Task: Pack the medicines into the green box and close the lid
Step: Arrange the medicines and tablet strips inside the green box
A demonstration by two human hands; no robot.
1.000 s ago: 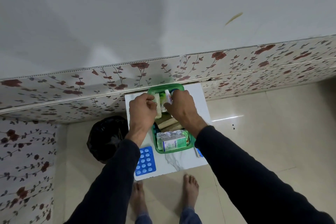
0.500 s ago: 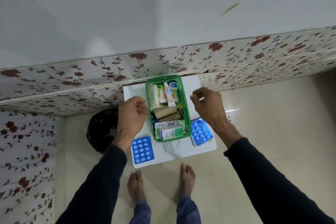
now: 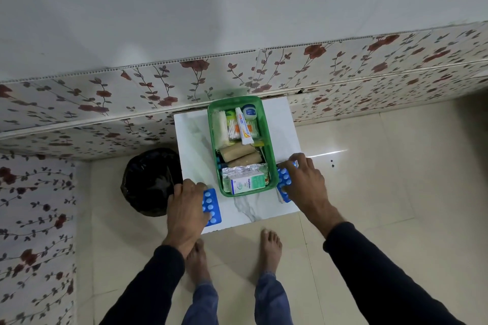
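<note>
The green box (image 3: 212, 126) stands open on a small white marble-look table (image 3: 192, 145). It holds gauze, cotton swabs, a white tube (image 3: 244, 128), a small jar, two tan bandage rolls (image 3: 239, 155), a foil strip and a white-green carton (image 3: 247, 184). No lid is in view. A blue blister pack (image 3: 212, 203) lies left of the box, and my left hand (image 3: 184, 208) covers its left side, thumb and fingers closed on its edges. To the right of the box, my right hand (image 3: 306, 182) grips another blue blister pack (image 3: 284, 179), under which pale strips show.
A black bin bag (image 3: 150, 179) sits on the floor against the table's left side. The flowered wall panel (image 3: 237, 74) runs right behind the table. My bare feet (image 3: 270, 248) stand on the tiled floor at the table's near edge.
Both hands have left the inside of the box, moved outward and toward me, and come down on the blue blister packs on either side. The items they were arranging stay in the box.
</note>
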